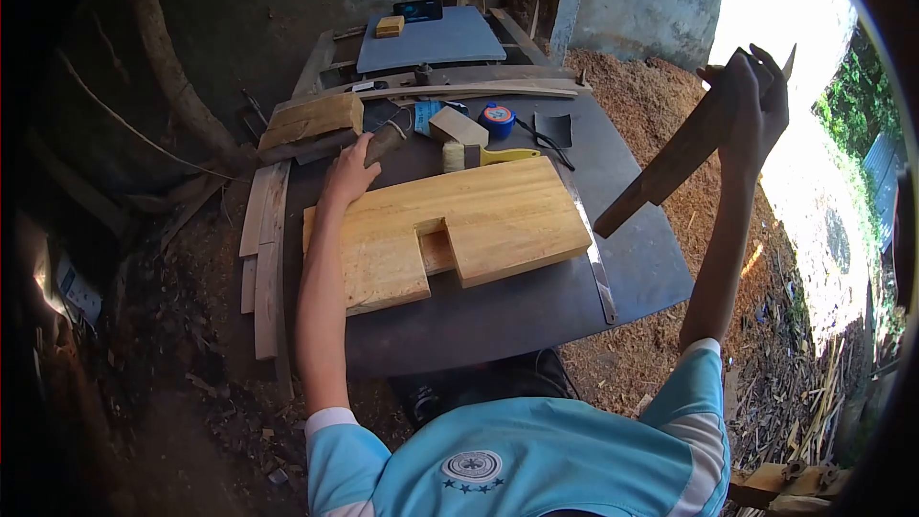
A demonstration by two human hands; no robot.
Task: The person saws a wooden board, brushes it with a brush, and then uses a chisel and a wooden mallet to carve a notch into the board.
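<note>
Grips a dark bar (673,161) aloft in right hand (754,107) and, near the notched board (512,215), a wooden stub (391,142) in left hand (350,172).

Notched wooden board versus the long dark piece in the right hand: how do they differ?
The notched board is pale yellow; the dark piece is dark brown. The notched board lies flat on the table; the dark piece is held up at a slant by the right hand. The notched board is broad, the dark piece narrow. Both are longer than wide.
</note>
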